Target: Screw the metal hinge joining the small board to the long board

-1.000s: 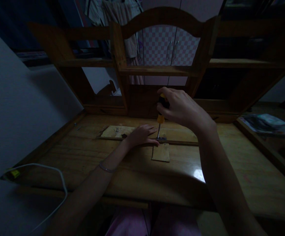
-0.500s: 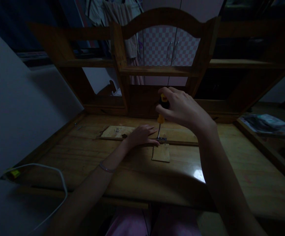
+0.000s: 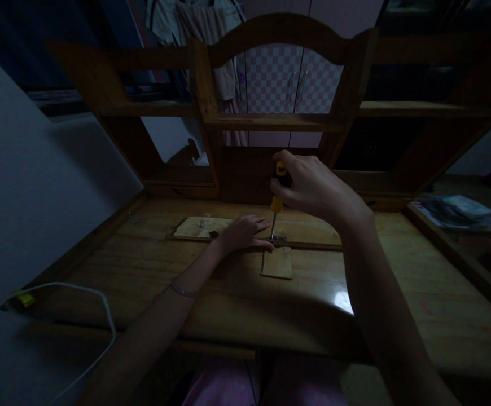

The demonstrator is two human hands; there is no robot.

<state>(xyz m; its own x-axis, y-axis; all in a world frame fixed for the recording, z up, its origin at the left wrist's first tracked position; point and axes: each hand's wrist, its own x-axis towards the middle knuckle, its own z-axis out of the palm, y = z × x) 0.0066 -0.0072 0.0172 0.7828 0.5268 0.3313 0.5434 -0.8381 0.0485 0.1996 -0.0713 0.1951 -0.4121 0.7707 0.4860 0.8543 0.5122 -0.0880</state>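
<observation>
My right hand (image 3: pixel 313 186) is closed round the black and yellow handle of a screwdriver (image 3: pixel 277 194), held upright with its tip down on a small metal hinge (image 3: pixel 278 239). The hinge sits where a long wooden board (image 3: pixel 308 232) meets a small wooden piece (image 3: pixel 277 263) on the desk. My left hand (image 3: pixel 242 232) lies flat on the long board just left of the screwdriver tip, fingers stretched toward the hinge. A thin bracelet circles my left wrist.
The wooden desk (image 3: pixel 237 293) has a shelf hutch (image 3: pixel 271 107) at the back. A white cable (image 3: pixel 101 304) with a yellow tag loops at the left edge. Papers and bags (image 3: pixel 461 214) lie on a side surface at right. A grey wall stands at left.
My right hand shifted its grip slightly on the screwdriver handle, fingers turning round it. The left hand and the boards stayed where they were.
</observation>
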